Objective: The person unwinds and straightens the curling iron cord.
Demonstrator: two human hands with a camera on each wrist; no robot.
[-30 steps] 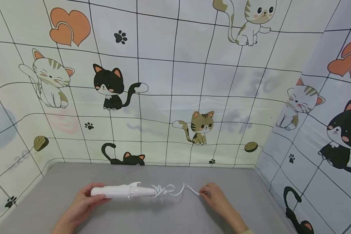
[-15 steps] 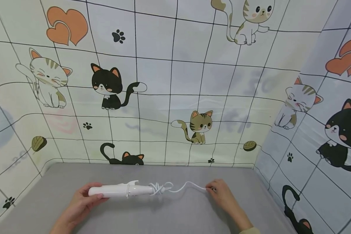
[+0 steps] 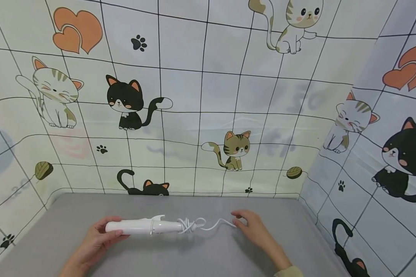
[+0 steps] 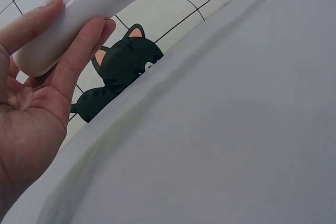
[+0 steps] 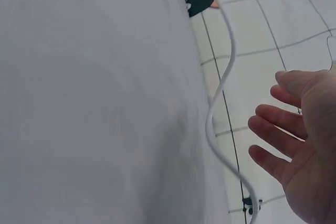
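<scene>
Wand [image 3: 133, 227] hung roughly level above the grey surface [image 3: 180, 257], its blunt left end pinched between the thumb and fingers of the left grip [image 3: 102, 236]. Its shell looked like hard, glossy plastic, so it would probably have handled as stiff, fairly light and a little slippery; a fall might have cracked it or snapped the lever [image 3: 159, 217] jutting from its top. Nearer the middle, just beside that lever, seemed the better place for balance (the end hold meant most of the length went unsupported). The cord [image 3: 188, 226] was bunched in loops at the right end and looked soft and springy, best taken by its loose tail [image 3: 208, 230]. The right grip [image 3: 254, 227] had its fingers parted beside that tail, apparently pinching nothing
</scene>
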